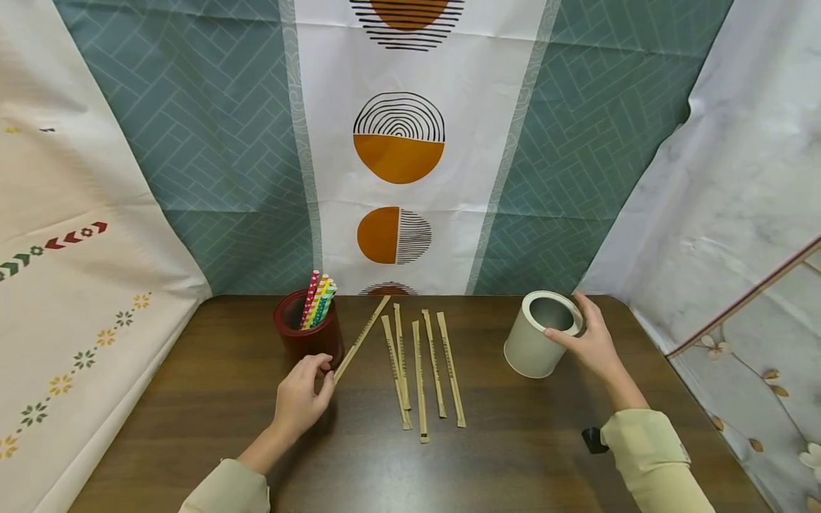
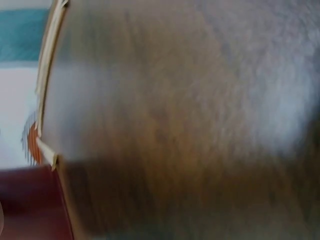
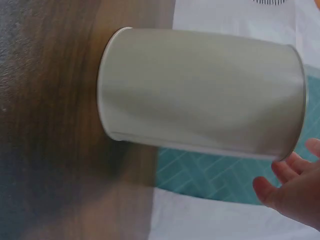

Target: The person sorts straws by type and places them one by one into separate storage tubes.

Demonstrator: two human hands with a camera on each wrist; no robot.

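Note:
In the head view my left hand [image 1: 300, 399] is at the front of a dark red cup [image 1: 314, 345], thumb and fingers apart and loosely bent. The lower end of a slanting paper-wrapped straw [image 1: 362, 340] lies by its thumb; I see no grip on it. Several colourful paper straws [image 1: 317, 303] stand in the red cup. At the right, my right hand [image 1: 591, 342] has its thumb and fingers spread beside the rim of a cream-white canister [image 1: 532, 345]. The right wrist view shows the canister [image 3: 200, 92] upright on the table, fingertips close to its rim; contact is unclear.
Several more paper-wrapped straws [image 1: 419, 381] lie roughly lengthwise on the brown wooden table [image 1: 500, 456] between the two containers. A patterned cloth [image 1: 398, 71] hangs behind the table's far edge. A small black object [image 1: 594, 440] sits by the right sleeve.

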